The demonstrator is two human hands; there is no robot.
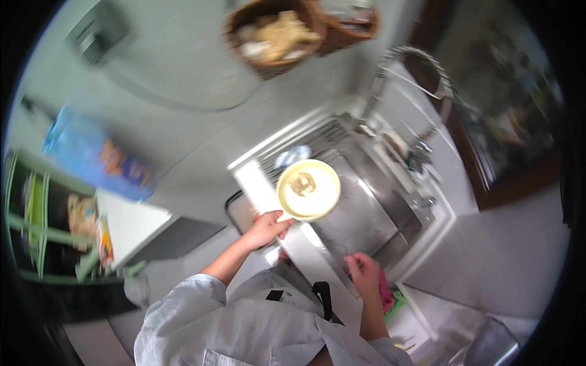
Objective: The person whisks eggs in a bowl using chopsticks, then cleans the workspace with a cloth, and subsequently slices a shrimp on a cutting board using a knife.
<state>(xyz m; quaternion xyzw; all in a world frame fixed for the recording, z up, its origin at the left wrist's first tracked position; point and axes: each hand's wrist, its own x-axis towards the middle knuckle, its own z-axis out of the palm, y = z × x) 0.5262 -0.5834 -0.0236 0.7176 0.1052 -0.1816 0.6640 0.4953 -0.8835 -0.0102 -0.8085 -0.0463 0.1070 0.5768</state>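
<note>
My left hand (270, 228) grips the handle of a pale yellow pan (308, 190), held above the left side of a stainless steel sink (361, 210). Inside the pan, on its bright, light bottom, lies a brownish patch or ring. A blue and white item (293, 156) shows just behind the pan's rim, by the ribbed drainer. My right hand (364, 270) is over the sink's front edge, fingers curled and thumb near them; blur hides whether anything thin is between them. Pink cloth (385, 293) and green cloth (397, 304) show beside my right forearm.
A coiled spring faucet (416, 55) rises at the sink's back right. Wicker baskets (263, 64) hang on the wall above. At left are a blue package (96, 151), a white shelf top (130, 219) and a green rack (43, 224). A brown-framed window (476, 183) stands at right.
</note>
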